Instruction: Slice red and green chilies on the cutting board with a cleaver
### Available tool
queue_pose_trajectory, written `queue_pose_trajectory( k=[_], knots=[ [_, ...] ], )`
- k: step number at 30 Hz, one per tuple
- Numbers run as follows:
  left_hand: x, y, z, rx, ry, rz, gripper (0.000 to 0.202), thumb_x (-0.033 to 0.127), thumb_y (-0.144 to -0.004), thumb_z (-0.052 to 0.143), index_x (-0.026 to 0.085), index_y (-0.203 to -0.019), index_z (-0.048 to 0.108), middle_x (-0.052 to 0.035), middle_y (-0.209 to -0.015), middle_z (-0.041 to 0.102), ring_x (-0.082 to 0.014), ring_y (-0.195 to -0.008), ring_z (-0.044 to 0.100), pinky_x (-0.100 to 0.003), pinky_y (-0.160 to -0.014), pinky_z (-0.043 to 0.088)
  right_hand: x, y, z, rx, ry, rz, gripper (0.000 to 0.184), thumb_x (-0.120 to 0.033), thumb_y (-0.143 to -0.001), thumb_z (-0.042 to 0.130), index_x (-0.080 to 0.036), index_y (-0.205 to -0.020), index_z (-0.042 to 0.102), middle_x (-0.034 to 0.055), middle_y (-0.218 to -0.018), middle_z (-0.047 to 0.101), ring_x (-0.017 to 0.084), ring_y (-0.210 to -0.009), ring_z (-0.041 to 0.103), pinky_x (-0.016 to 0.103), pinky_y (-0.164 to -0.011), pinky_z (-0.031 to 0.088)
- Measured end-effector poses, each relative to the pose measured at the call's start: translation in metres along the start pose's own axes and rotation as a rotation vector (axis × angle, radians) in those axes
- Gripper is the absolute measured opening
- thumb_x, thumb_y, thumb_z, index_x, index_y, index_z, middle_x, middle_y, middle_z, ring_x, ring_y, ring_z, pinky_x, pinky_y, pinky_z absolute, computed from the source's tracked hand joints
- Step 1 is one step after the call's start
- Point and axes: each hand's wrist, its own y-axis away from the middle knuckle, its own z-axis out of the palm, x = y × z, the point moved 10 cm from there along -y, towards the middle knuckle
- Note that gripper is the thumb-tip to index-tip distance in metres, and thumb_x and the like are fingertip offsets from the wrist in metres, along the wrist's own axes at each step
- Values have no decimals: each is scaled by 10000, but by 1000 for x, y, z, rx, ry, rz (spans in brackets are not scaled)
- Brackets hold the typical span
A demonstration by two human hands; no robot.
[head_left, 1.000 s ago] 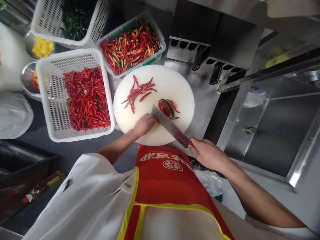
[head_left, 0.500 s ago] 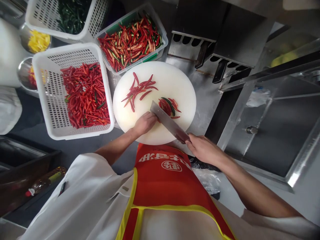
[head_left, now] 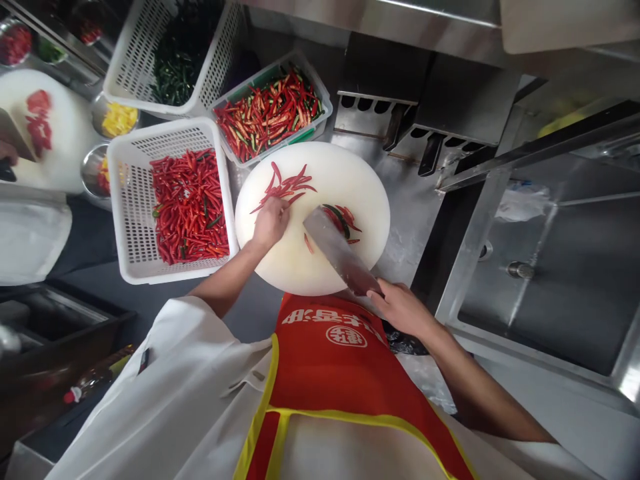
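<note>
My right hand (head_left: 400,305) is wrapped around the handle of a cleaver (head_left: 340,250), whose broad blade lies slanted over a round white cutting board (head_left: 320,270). Beside the blade's far side is a small heap of cut red and green chili peppers (head_left: 351,217). One slim red piece (head_left: 309,243) lies alone on the near side. My left hand (head_left: 271,221), fingers curled together, is at the near edge of a loose pile of whole red chili peppers (head_left: 287,180). Its fingertips pinch at a chili there, partly hidden by the hand.
Left of the board stands a white basket (head_left: 173,270) of red chilies; behind are a clear tub (head_left: 323,110) of cut chilies and another basket (head_left: 195,110) with green ones. Far left, a person's hand (head_left: 7,153) holds a cleaver over another board. A sink (head_left: 545,267) is at right.
My left hand has moved from beside the cleaver tip up and left to the whole chilies. A cut piece is now uncovered. The view has shifted, showing the other board at left.
</note>
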Motion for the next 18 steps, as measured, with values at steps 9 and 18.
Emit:
queue_pose_trajectory(
  k=[9,18],
  knots=[
    [7,-14,20,-351,-245,50,213,130,-909,468,134,-882,679,-113,-955,629,-235,-873,621,-358,-790,512,17,-5,8,24,-27,56,203,-327,-960,407,-206,-906,561,55,-797,681,206,-699,626,273,-607,335],
    [66,61,51,-380,-62,510,297,231,-1003,366,163,-1026,655,-103,-1066,655,-206,-971,607,-336,-831,528,-9,-3,-2,13,47,53,162,-282,-970,415,-207,-871,519,60,-777,674,231,-785,650,283,-624,306]
  ],
)
